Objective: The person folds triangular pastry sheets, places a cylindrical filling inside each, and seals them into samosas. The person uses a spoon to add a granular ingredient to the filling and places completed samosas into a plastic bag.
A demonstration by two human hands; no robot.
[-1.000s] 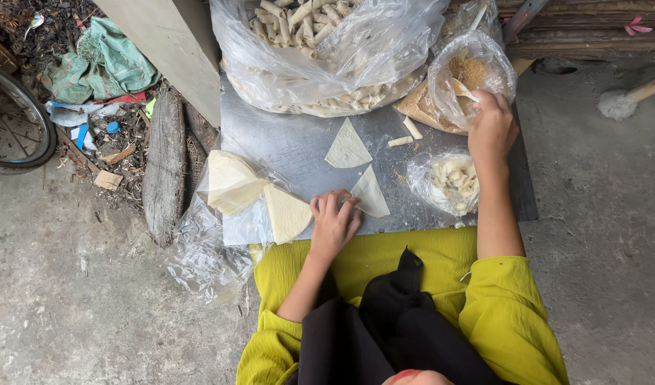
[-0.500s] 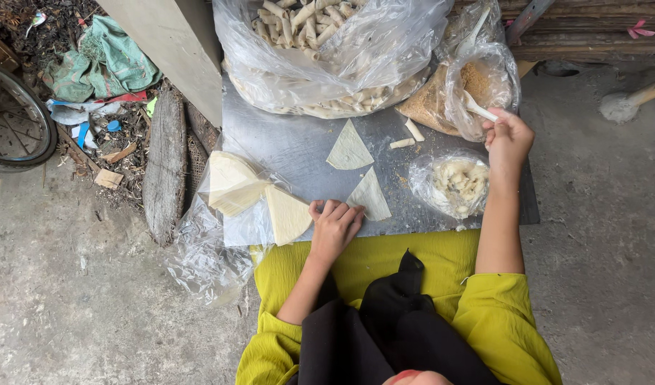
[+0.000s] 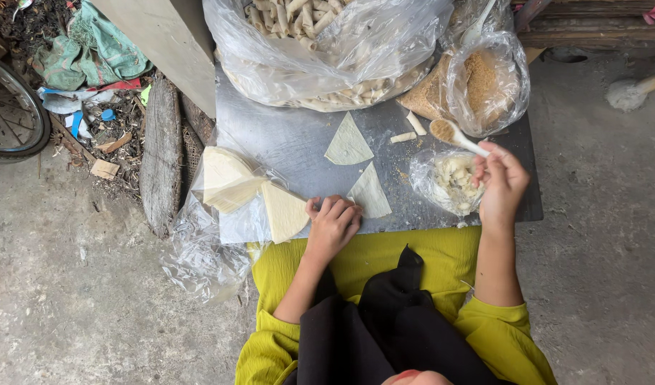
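Beside the grey metal desk (image 3: pixel 299 135), the right hand (image 3: pixel 500 187) pinches a white plastic spoon (image 3: pixel 457 135) of brown filling, while the left hand (image 3: pixel 333 227) presses flat on the pale triangular wrapper (image 3: pixel 370 194). Filling seems the step; the spoon must reach this wrapper.

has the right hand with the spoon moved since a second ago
Yes. The right hand has pulled back from the bag of brown crumbs toward the person, and holds the loaded spoon beside the small bag of white filling.

wrapper stack (image 3: pixel 231 182) left on tray (image 3: pixel 284 135), rolls bag (image 3: pixel 327 50) behind, filling bag (image 3: pixel 488 82) right (w/ spoon (image 3: pixel 452 134) in front)
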